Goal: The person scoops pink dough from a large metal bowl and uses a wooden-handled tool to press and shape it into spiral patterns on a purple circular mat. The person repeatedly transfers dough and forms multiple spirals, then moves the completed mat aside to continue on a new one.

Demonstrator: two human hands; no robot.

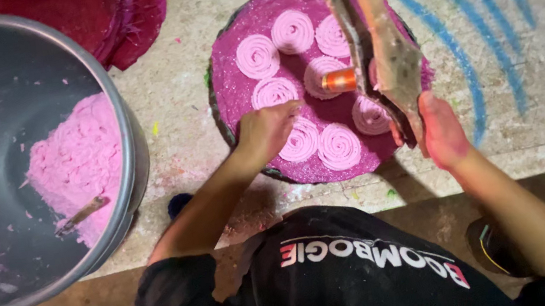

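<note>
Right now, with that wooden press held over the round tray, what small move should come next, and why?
Probably shift the wooden press toward the bare patch on the tray, since pink spirals already fill the rest. The right hand holds it; the left hand steadies the tray.

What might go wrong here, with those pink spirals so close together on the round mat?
The left hand rests right on the pink spirals, so it might flatten one. The wooden press in the right hand hangs tilted above the round mat, and dough from its metal nozzle could drop onto a finished coil. The spirals nearly touch, so they may stick together.
</note>
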